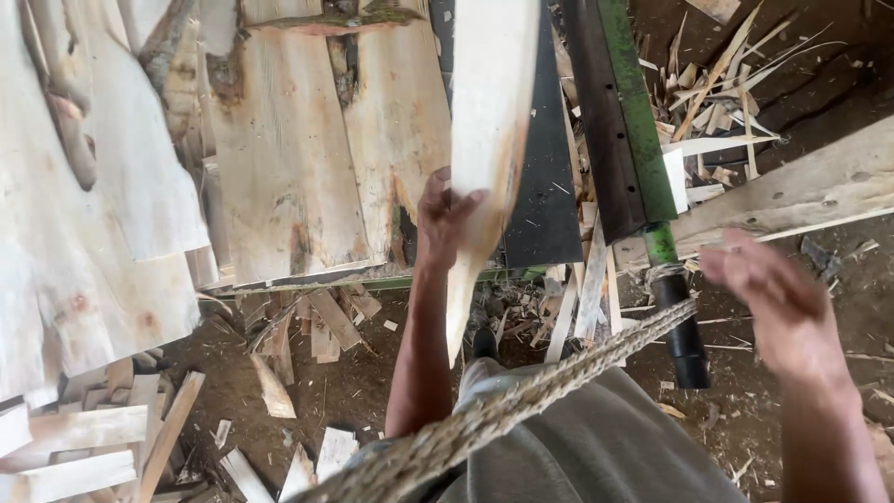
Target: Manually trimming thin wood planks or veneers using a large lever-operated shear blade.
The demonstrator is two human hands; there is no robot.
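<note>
My left hand (441,216) grips a long pale wood slat (484,130) that tapers to a point near my waist and runs up past the frame's top. My right hand (768,298) hovers open and blurred, holding nothing, just right of the black grip (684,335) of a long green lever handle (638,121). A dark blade (601,112) runs alongside that green bar. A thick braided rope (521,401) crosses from the lever grip down toward the lower left, over my grey clothing.
Wide pale boards (298,158) with bark edges lie stacked at left. Offcuts and splinters (307,335) litter the dirt floor below them, and thin strips (717,84) pile up at upper right. A plank (801,196) runs along the right.
</note>
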